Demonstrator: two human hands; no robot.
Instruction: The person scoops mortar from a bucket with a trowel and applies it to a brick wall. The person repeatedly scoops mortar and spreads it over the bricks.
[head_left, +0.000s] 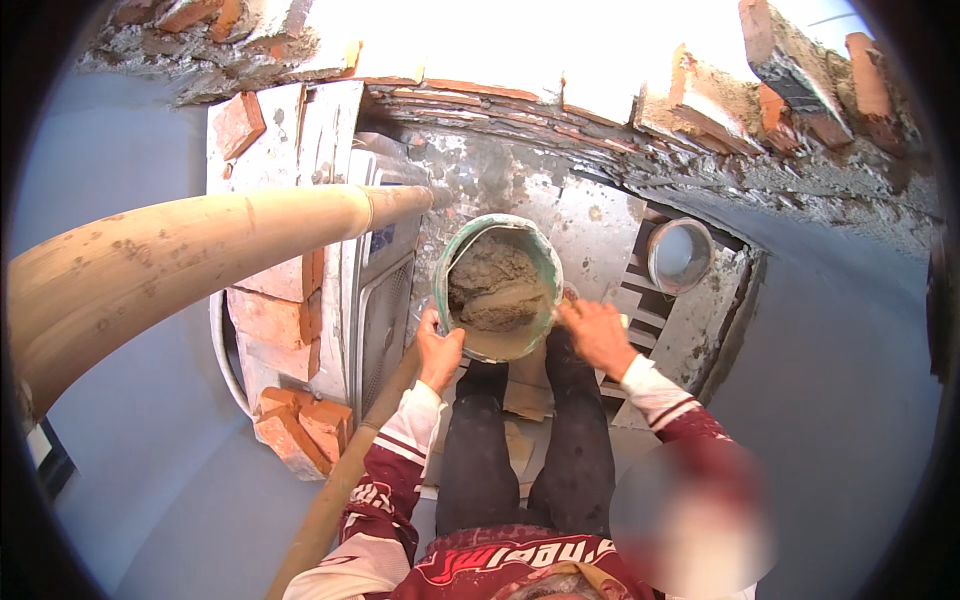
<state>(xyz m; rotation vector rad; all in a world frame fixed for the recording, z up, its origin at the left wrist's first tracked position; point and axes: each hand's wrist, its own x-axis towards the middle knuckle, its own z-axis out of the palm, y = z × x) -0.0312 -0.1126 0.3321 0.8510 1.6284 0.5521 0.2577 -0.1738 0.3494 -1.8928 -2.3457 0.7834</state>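
A green bucket (pixel 556 262), its rim crusted with mortar, stands upright in front of my legs. Wet grey-brown mortar (pixel 495 280) lies heaped inside, with a smoother, wetter patch at the near side. My left hand (pixel 438 350) grips the bucket's near left rim, thumb on the edge. At the near right rim is my right hand (pixel 597 336), its fingers curled closed. A small pale yellowish end shows beside that hand, but what it grips is mostly hidden.
A thick bamboo pole (pixel 200 235) crosses at left; another pole slants below it. Bricks (pixel 275 318) are stacked on boards at left. A whitish bucket (pixel 680 255) stands on slats at right. A rough brick wall (pixel 600 135) runs along the far side, loose bricks on top.
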